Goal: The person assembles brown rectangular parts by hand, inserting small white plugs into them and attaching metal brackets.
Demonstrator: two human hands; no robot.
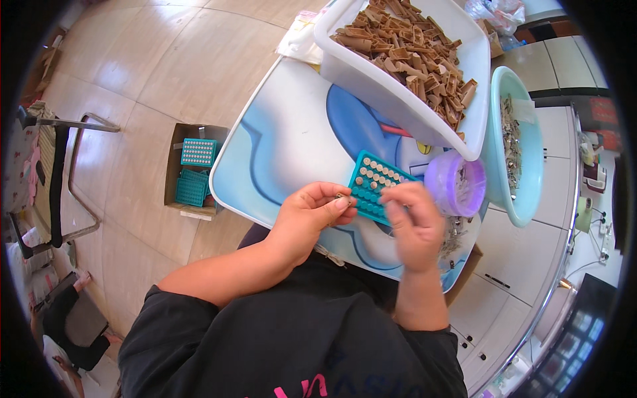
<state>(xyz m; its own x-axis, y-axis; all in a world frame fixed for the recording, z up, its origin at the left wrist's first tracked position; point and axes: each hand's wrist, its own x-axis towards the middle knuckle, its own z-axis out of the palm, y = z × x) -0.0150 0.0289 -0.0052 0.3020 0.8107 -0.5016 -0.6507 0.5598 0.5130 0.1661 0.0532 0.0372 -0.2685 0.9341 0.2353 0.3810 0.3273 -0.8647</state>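
Observation:
My left hand (pixel 310 211) is closed in a pinch at the near left corner of a teal tray (pixel 361 194). Between its thumb and fingertips sits a small brownish part (pixel 342 197), mostly covered by the fingers. The tray lies on the table and has rows of holes; small round pale pieces (pixel 376 168) fill the far rows, while nearer holes show bare. Over the tray's near right side hovers my right hand (pixel 417 222), its fingers bent and smeared by motion. Whether anything is in it cannot be made out.
A white tub (pixel 398 89) of brown plastic pieces (pixel 405 50) stands at the table's far side. To the right are a purple basket (pixel 436 184), a light-blue basin (pixel 529 159) and loose metal bits (pixel 455 237). A floor box (pixel 171 156) holds more teal trays. A person sits far left.

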